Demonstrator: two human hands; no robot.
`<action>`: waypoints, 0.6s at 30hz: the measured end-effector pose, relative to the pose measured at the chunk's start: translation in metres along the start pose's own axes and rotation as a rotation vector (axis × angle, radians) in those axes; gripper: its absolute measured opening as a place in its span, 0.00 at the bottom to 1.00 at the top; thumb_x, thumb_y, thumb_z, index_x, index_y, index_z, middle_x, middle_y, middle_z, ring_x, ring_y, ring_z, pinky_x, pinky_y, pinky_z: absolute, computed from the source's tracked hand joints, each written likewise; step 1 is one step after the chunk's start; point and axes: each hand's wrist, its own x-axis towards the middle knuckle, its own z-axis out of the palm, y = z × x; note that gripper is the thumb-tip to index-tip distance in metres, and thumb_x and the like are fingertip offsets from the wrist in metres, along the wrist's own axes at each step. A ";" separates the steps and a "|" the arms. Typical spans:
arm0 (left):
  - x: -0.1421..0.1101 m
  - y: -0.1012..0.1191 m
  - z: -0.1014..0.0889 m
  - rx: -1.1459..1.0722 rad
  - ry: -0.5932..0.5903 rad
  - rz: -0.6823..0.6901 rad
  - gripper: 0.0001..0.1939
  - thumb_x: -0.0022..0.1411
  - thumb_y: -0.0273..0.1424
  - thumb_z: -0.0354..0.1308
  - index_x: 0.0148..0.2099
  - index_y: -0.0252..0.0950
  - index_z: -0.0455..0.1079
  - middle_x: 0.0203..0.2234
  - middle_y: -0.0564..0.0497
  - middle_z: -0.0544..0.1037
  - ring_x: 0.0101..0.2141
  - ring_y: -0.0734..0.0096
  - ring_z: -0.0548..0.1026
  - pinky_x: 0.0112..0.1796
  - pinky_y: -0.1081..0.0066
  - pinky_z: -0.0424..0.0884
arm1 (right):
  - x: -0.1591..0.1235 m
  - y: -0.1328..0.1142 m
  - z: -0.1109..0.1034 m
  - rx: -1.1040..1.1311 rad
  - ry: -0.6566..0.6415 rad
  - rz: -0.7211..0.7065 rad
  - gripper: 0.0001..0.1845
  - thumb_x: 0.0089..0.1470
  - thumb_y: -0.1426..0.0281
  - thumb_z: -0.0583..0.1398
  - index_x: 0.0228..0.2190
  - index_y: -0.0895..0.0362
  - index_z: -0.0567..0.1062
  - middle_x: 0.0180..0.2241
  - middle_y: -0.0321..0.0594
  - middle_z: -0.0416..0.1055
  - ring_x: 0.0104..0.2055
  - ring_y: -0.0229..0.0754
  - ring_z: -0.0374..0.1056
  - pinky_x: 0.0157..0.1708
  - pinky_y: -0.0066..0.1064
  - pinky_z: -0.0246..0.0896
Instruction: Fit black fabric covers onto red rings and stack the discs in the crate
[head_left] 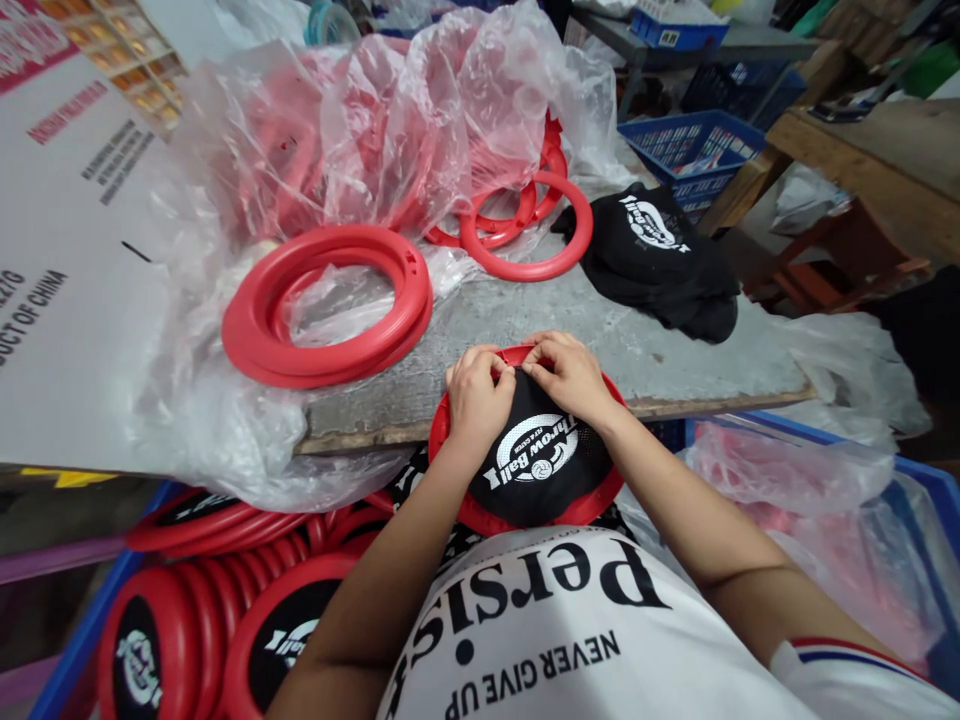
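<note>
A red plastic ring (pixel 616 480) with black printed fabric (pixel 517 490) across its middle leans between my torso and the table's front edge. My left hand (pixel 480 395) pinches the far rim where fabric meets ring. Just beside it, my right hand (pixel 568 375) grips the same rim with thumb and fingers closed. A stack of bare red rings (pixel 330 370) lies on the table to the left. More loose red rings (pixel 525 270) rest further back. At the back right sits a pile of black fabric covers (pixel 667 265) with white print.
Clear plastic bags (pixel 420 110) of red rings cover the table's back. Finished-looking discs (pixel 180 640) fill a blue crate at lower left. Another blue crate (pixel 930 480) with plastic bags stands at right. A white carton (pixel 82 260) borders the left; a blue basket (pixel 697 140) sits behind.
</note>
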 end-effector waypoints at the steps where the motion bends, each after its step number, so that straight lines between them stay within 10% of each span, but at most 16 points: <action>1: 0.000 0.000 0.000 -0.003 0.003 0.003 0.07 0.63 0.25 0.57 0.32 0.39 0.67 0.48 0.47 0.78 0.53 0.57 0.74 0.56 0.52 0.64 | 0.000 0.000 0.000 0.000 0.001 0.001 0.04 0.57 0.71 0.62 0.29 0.52 0.74 0.47 0.41 0.76 0.51 0.51 0.68 0.54 0.48 0.60; 18: 0.001 -0.001 0.002 0.033 0.006 -0.008 0.07 0.64 0.25 0.58 0.33 0.38 0.67 0.47 0.47 0.78 0.52 0.59 0.74 0.54 0.56 0.64 | 0.003 -0.004 0.005 -0.102 0.024 0.029 0.07 0.59 0.71 0.60 0.28 0.54 0.72 0.45 0.42 0.76 0.49 0.50 0.68 0.51 0.43 0.60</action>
